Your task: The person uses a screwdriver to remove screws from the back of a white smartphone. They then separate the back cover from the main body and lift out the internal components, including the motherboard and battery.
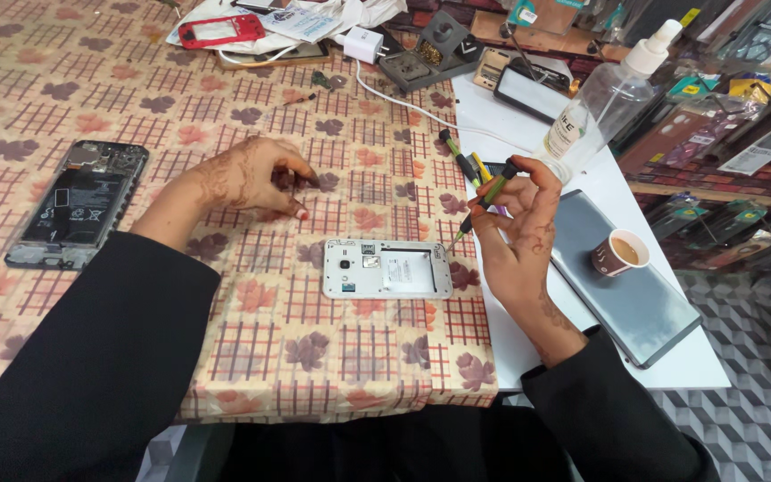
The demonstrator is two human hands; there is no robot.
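Checked leaf-print cloth [91,80] covers most of the desk; bare white top [501,116] shows along the right side, floor tiles beyond the right edge. White phone shell [387,268], back cover off, lies flat near the front edge, close to the cloth's right border. Right hand [519,232] sits just right of it, fingers pinched shut on a green-handled screwdriver [485,198], tip angled down toward the shell's top right corner, not touching it that I can see. Left hand [256,178] rests on the cloth up-left of the shell, fingers loosely curled, holding nothing visible. Dark opened phone [78,203] lies near the left edge. Open cloth between the hands and along the front edge. Right strip is tight: grey tablet [626,286] carrying a paper cup [619,252], spray bottle [604,94] behind. Back edge is crowded with a red phone frame [221,30] and charger [363,42].
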